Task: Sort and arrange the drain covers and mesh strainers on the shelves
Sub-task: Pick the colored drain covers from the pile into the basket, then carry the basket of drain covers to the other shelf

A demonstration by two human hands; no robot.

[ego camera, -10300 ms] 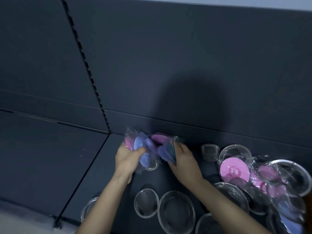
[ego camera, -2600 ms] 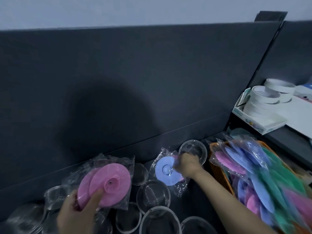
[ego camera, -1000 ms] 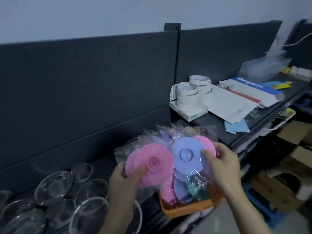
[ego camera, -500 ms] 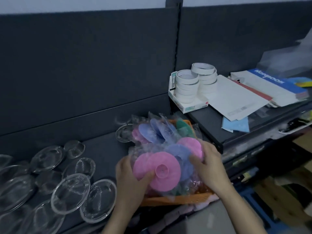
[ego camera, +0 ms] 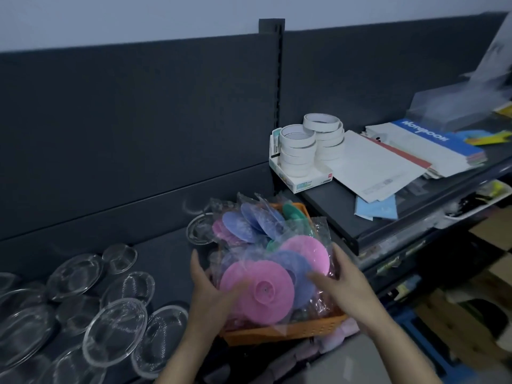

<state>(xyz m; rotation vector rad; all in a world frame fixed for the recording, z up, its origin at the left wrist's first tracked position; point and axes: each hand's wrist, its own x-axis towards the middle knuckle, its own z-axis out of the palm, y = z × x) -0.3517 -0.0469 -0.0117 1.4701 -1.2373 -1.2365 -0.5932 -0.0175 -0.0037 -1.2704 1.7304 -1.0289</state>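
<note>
An orange basket [ego camera: 279, 332] at the shelf's front edge is heaped with bagged pink, blue and green drain covers [ego camera: 255, 225]. My left hand [ego camera: 210, 295] grips a large pink drain cover [ego camera: 257, 292] in its clear bag, pressed down on the front of the heap. My right hand [ego camera: 343, 284] holds a bagged blue drain cover [ego camera: 297, 273] and a smaller pink one [ego camera: 307, 252] against the pile from the right. Several clear-packed mesh strainers [ego camera: 116, 328] lie spread over the dark shelf to the left.
A raised dark shelf [ego camera: 332, 214] on the right carries a box of white tape rolls [ego camera: 302, 151], white envelopes [ego camera: 374, 167] and notebooks [ego camera: 432, 142]. Dark back panels rise behind. Cardboard boxes sit on the floor at the lower right.
Both hands have lowered the pink and blue covers onto the basket's heap. The view has shifted slightly; the strainers on the left lie as before.
</note>
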